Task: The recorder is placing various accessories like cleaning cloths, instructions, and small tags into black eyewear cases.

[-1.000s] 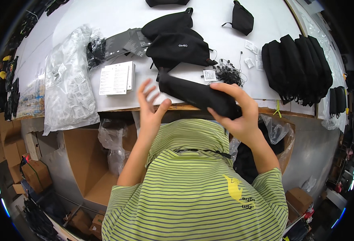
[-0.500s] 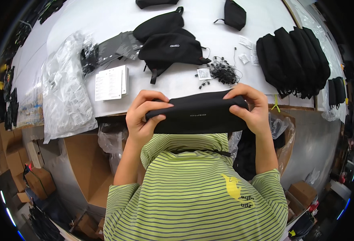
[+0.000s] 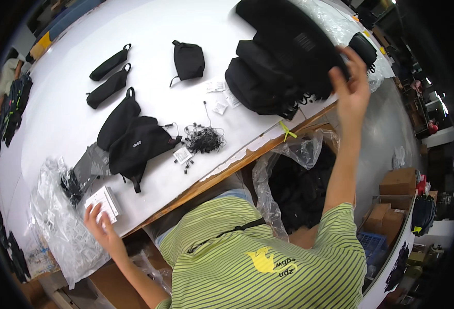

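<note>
At the far right of the table my right hand pinches the end of a flat black fabric bag, smeared by motion. The bag lies over or just above a row of black bags; whether it touches them I cannot tell. Over at the near left, my left hand is empty, its fingers spread beside a small stack of white printed booklets. Between the hands lie two black bags with straps, overlapping, and a tangle of black cords next to a white label packet.
Clear plastic bags lie at the table's left edge beside dark flat packets. Farther back are two slim black pouches and a small black pouch. Below the edge stands a plastic-lined container of black items.
The black bag held in both hands before me is now at the right-hand row in my right hand. My left hand has let go and moved left. The view has turned right.
</note>
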The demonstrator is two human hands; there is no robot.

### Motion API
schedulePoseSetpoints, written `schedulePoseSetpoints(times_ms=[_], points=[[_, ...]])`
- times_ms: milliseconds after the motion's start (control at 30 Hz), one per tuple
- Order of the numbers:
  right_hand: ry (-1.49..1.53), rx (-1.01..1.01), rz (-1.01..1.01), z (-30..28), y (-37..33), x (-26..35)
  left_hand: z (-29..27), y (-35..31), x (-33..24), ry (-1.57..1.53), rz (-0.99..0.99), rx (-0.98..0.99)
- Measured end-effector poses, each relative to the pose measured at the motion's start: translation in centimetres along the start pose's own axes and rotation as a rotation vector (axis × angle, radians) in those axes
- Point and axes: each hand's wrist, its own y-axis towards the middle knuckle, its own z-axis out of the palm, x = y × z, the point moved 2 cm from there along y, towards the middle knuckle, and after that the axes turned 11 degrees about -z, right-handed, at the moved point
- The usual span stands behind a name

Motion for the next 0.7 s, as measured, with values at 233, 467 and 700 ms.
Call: schedulePoseSetpoints(times_ms=[233, 467, 700], points=[[-0.969, -0.160, -0.416, -7.7, 9.9, -13.9, -4.3, 1.4, 7.7, 0.644, -0.039, -0.367], [-0.807, 0.486, 0.281, -5.6, 6.8, -24.2, -3.1, 2.4, 7.6, 0.666, -0.276, -0.117], [-1.146, 0.126, -0.061, -6.0, 6.7, -20.0, -3.9, 2.2, 7.8, 0.940, -0.049, -0.338]])
